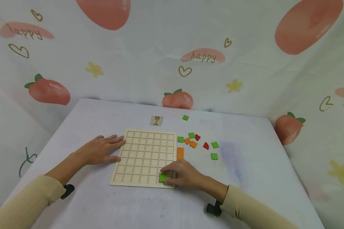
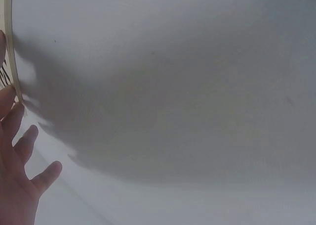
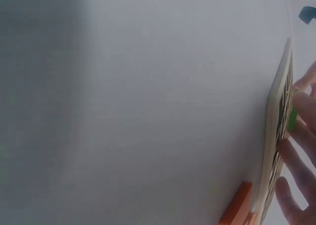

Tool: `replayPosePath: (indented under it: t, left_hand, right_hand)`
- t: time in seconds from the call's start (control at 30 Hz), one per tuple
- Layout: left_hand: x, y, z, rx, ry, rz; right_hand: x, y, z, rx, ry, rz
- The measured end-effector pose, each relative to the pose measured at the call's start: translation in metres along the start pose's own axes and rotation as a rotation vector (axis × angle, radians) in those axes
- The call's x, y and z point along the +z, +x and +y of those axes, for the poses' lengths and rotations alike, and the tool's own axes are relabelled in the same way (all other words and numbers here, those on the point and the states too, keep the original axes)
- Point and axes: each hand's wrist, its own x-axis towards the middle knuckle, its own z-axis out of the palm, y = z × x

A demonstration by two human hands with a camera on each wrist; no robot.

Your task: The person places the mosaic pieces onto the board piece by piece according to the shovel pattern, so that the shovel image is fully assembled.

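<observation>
A pale wooden grid board (image 1: 141, 152) lies flat on the white table. My right hand (image 1: 186, 175) is over its near right corner, pinching a green square tile (image 1: 162, 178) between thumb and fingers close over the grid cells. In the right wrist view, the same green tile (image 3: 293, 117) shows edge-on between the fingertips, beside the board. My left hand (image 1: 100, 150) rests at the board's left edge with fingers spread and fairly straight, fingertips right at the rim. The left wrist view catches those fingers (image 2: 14, 121) along the board's edge.
Right of the board lie an orange rectangle (image 1: 180, 153), small orange squares (image 1: 193, 144), red quarter-round pieces (image 1: 206, 146) and several green squares (image 1: 214, 156). Another green square (image 1: 185, 117) sits farther back. Behind the board is a small pattern card (image 1: 156, 120). A printed curtain (image 1: 143, 57) hangs behind the table.
</observation>
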Motion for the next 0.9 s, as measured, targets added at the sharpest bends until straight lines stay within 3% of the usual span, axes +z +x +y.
replayPosePath:
  t: [0.17,0.5,0.9]
  left_hand:
    - [-0.001,0.000,-0.001,-0.005,-0.006,-0.011]
    - [-0.004,0.001,0.002,-0.029,-0.041,-0.034]
    - [-0.004,0.001,0.002,-0.037,-0.037,-0.040]
  right_hand:
    - [0.004,0.008,-0.004,-0.014,-0.040,0.010]
    - [0.010,0.030,-0.014,-0.010,-0.039,-0.086]
    - [0.016,0.029,-0.012,-0.001,-0.069,-0.107]
